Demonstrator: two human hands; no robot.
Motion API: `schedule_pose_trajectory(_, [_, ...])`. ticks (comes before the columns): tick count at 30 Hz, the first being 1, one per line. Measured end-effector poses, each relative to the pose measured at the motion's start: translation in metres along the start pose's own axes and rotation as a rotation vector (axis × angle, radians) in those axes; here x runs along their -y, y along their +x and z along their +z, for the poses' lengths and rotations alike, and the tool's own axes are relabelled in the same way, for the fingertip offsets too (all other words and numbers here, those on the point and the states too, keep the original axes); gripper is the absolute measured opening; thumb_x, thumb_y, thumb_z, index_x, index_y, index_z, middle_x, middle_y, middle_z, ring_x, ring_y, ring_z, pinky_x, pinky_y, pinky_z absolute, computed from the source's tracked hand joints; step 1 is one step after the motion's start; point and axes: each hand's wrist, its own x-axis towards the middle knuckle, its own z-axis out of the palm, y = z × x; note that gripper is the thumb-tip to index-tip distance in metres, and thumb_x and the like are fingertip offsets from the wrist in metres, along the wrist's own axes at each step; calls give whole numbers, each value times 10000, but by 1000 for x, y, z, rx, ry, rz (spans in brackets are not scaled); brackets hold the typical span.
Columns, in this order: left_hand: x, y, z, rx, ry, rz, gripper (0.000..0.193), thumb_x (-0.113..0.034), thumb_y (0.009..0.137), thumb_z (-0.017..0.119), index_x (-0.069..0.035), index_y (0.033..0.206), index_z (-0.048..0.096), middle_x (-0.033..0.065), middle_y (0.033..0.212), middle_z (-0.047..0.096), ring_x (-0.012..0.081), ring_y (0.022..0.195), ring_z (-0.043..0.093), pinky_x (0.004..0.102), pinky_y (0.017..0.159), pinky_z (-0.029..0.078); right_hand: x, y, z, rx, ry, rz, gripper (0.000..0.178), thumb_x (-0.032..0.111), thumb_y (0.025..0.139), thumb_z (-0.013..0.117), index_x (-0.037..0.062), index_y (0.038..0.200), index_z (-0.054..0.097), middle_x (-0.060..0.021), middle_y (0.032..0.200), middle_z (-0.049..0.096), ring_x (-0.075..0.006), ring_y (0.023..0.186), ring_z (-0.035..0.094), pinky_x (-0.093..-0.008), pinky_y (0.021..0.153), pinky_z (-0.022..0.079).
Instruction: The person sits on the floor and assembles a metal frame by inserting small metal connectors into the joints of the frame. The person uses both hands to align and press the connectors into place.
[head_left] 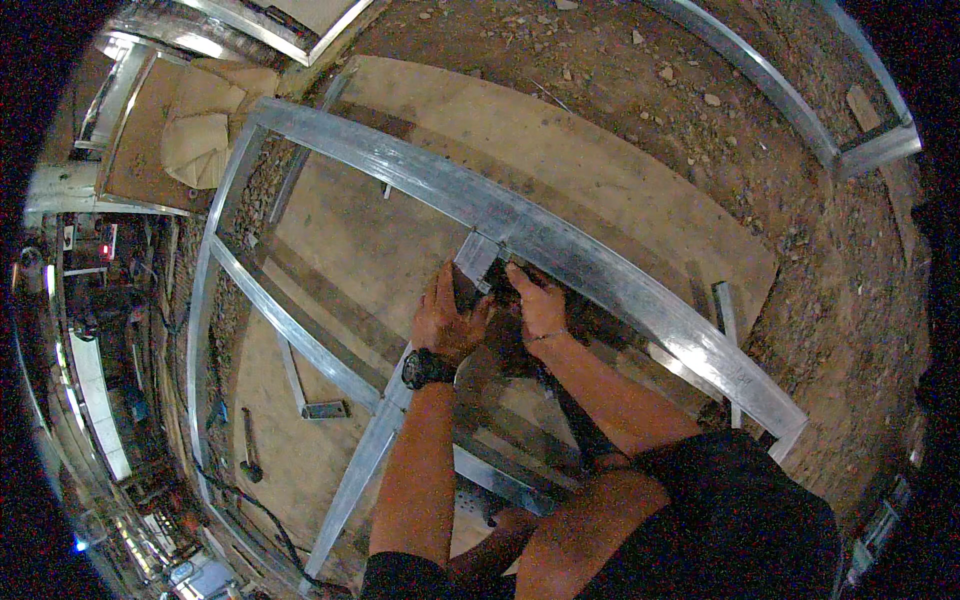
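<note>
A welded frame of silvery square metal tubing lies in front of me over a tan sheet. My left hand, with a black watch at its wrist, is wrapped over the crossbar close to where it meets the long far rail. Just beyond its fingers shows the bar's bright flat end, against the rail. To the right of that joint, my right hand is closed, thumb uppermost, beside a dark patch under the rail. What it holds, if anything, is hidden in shadow.
A hammer lies on the tan sheet at left, near a short metal piece. A dark cable runs along the lower left. Cardboard sits at upper left. Another metal frame rests on stony dirt at upper right.
</note>
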Motion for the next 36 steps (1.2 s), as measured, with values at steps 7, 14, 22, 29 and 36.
schedule_pose_trajectory(7, [0, -1, -1, 20, -11, -37, 912, -470, 832, 805, -16, 1515, 405, 287, 1359, 602, 475, 1186, 626, 523, 968, 549, 4, -2, 1, -39, -56, 67, 520, 326, 839, 868, 54, 1246, 692, -79, 1242, 696, -270, 1122, 626, -385, 999, 485])
schedule_pose_trajectory(14, [-2, 3, 3, 13, -43, -3, 926, -484, 836, 799, -15, 1521, 391, 299, 1372, 584, 476, 1212, 609, 521, 969, 550, -32, 31, -16, 23, -57, -48, 522, 315, 850, 859, 51, 1258, 666, -88, 1259, 684, -287, 1161, 613, -394, 1016, 477])
schedule_pose_trajectory(22, [-1, -2, 1, 29, 21, -52, 905, -498, 837, 794, -26, 1508, 412, 276, 1357, 606, 467, 1178, 632, 515, 952, 558, -16, 14, -6, 40, 115, 36, 372, 209, 866, 858, 90, 1167, 675, -53, 1169, 690, -240, 1075, 630, -389, 929, 511])
schedule_pose_trajectory(29, [-4, 0, 5, 73, 22, -63, 933, -514, 844, 775, -48, 1543, 369, 271, 1405, 575, 466, 1202, 616, 528, 970, 539, -24, 24, -12, 5, -31, -23, 557, 349, 853, 855, 81, 1296, 651, -74, 1243, 692, -289, 1101, 633, -396, 986, 493])
schedule_pose_trajectory(36, [1, -5, 3, 59, 31, -48, 938, -501, 855, 764, -61, 1567, 342, 268, 1421, 563, 462, 1236, 593, 526, 1012, 514, 10, -6, 2, -5, 157, 197, 472, 337, 840, 867, 91, 1193, 673, -74, 1095, 723, -273, 873, 697, -412, 739, 575])
